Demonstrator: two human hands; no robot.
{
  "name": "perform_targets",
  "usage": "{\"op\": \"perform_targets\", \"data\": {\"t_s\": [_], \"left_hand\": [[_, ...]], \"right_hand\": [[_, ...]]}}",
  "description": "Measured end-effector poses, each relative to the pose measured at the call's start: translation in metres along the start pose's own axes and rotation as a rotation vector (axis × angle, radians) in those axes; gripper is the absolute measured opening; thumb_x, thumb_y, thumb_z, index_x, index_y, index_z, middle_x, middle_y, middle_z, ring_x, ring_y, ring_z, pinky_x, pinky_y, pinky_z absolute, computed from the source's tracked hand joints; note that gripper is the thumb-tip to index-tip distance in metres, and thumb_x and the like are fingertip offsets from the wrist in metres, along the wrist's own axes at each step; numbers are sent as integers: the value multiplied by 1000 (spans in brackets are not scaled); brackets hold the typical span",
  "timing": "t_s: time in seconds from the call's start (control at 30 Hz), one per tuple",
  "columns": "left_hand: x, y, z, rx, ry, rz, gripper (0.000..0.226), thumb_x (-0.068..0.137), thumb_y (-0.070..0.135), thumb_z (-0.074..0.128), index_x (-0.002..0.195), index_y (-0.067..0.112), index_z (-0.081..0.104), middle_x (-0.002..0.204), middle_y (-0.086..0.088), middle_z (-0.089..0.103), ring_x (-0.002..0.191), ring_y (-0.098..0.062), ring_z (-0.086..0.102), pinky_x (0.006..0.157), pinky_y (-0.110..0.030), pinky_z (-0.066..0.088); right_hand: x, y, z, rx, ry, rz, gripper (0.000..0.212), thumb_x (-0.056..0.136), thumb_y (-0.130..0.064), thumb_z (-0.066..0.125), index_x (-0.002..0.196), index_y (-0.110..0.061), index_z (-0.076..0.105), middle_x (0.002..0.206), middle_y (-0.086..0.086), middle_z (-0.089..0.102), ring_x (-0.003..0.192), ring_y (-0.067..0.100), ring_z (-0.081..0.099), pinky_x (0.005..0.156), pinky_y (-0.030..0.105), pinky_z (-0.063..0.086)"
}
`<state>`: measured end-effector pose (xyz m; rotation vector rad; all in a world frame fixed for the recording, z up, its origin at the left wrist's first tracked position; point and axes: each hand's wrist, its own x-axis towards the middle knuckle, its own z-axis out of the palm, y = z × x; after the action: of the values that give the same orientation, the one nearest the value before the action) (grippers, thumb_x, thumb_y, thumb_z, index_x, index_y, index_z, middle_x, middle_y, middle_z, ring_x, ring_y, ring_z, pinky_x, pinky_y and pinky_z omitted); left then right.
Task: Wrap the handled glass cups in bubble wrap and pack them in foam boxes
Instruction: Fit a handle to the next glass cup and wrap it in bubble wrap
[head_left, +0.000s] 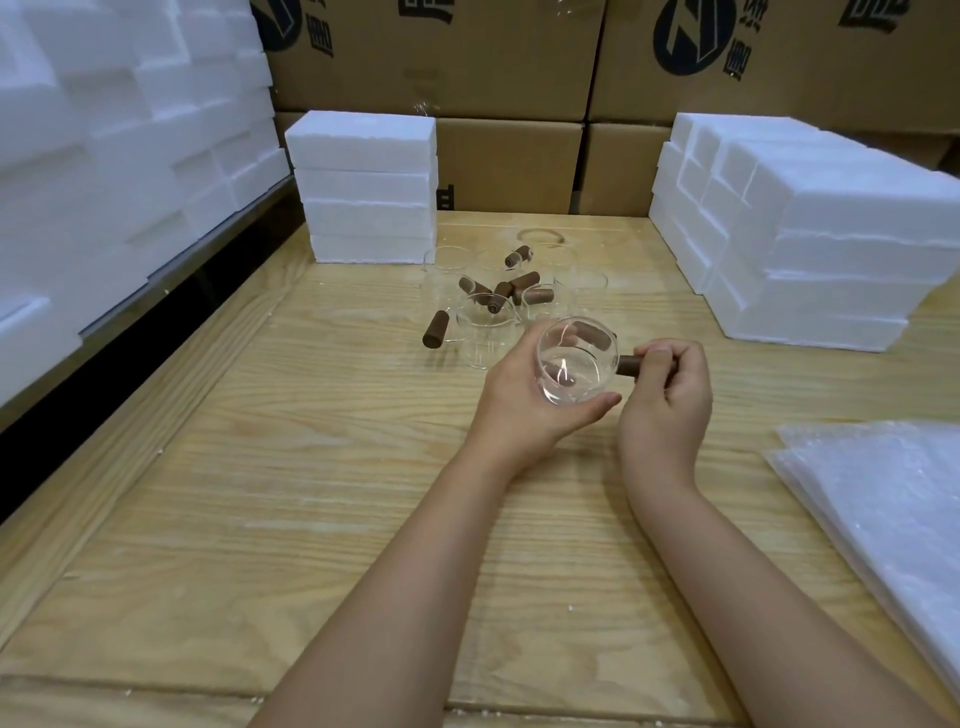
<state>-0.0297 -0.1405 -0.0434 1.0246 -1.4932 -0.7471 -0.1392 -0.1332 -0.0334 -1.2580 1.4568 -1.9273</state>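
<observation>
A clear glass cup with a brown wooden handle is held above the wooden table, tilted so its mouth faces me. My left hand cradles the glass body from below and the left, thumb along its near rim. My right hand grips the handle. Behind them stands a cluster of several more handled glass cups, their brown handles pointing different ways. Sheets of bubble wrap lie stacked at the table's right edge.
White foam boxes stand in a stack at the back left of the table and a bigger stack at the right. More foam pieces pile up on the left. Cardboard cartons line the back.
</observation>
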Motion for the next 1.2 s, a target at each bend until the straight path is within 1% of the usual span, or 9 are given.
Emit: {"op": "perform_targets", "data": {"t_s": [0.1,0.2,0.33,0.53,0.67,0.77,0.87,1.07,1.2], "left_hand": [[0,4,-1,50,21,82,62,65,20,86,108,43,49,106,39,54,55,0,51,57,-10,41],[0,3,1,115,18,136,67,66,14,86,112,43,48,108,39,53,73,3,53,60,-12,43],[1,-3,1,164,-4,96,72,63,12,87,119,36,50,110,20,53,62,-1,49,67,-12,44],[0,-6,1,199,-32,136,72,66,3,82,126,27,50,112,25,47,77,11,49,74,-8,38],[0,-6,2,169,-13,130,69,68,3,77,118,38,46,116,20,49,84,10,50,74,-14,39],[1,-8,1,187,-5,129,72,66,-3,75,122,33,45,114,27,46,100,9,48,84,-6,37],[2,-9,0,179,5,86,71,66,-1,74,127,23,49,112,26,46,81,9,47,75,-2,35],[3,-5,-4,75,20,54,69,69,3,78,115,43,45,112,17,51,60,-2,43,63,-16,43],[3,-3,-6,-16,-3,-2,67,68,6,78,118,38,45,118,7,53,60,-3,47,66,-25,47]], "right_hand": [[-1,-5,1,13,-19,15,15,95,-31,56,82,-26,50,81,-3,62,70,-5,55,65,6,38],[1,-5,1,-51,-55,74,26,88,-43,61,78,-21,54,95,10,62,68,-6,52,67,6,39],[2,-7,2,-85,-97,168,36,81,-54,64,71,-21,53,99,15,62,67,0,51,70,14,40],[6,-11,2,-152,-201,267,51,66,-68,67,76,-21,51,108,15,59,82,14,54,71,23,39],[7,-15,3,-228,-298,277,59,59,-65,74,90,-22,48,105,-6,38,85,9,54,63,12,40],[5,-17,2,-323,-399,223,76,48,-66,74,102,-23,43,99,-11,27,112,20,46,93,27,44],[6,-20,-3,-377,-475,164,79,47,-59,79,106,-23,40,108,-4,25,118,23,41,102,32,40],[13,-19,-14,-317,-609,60,66,57,-35,89,105,-26,43,113,-3,30,112,11,47,68,-4,37],[19,-18,-17,-168,-641,71,50,63,-18,88,100,-21,53,123,6,45,99,1,55,69,4,40]]}}
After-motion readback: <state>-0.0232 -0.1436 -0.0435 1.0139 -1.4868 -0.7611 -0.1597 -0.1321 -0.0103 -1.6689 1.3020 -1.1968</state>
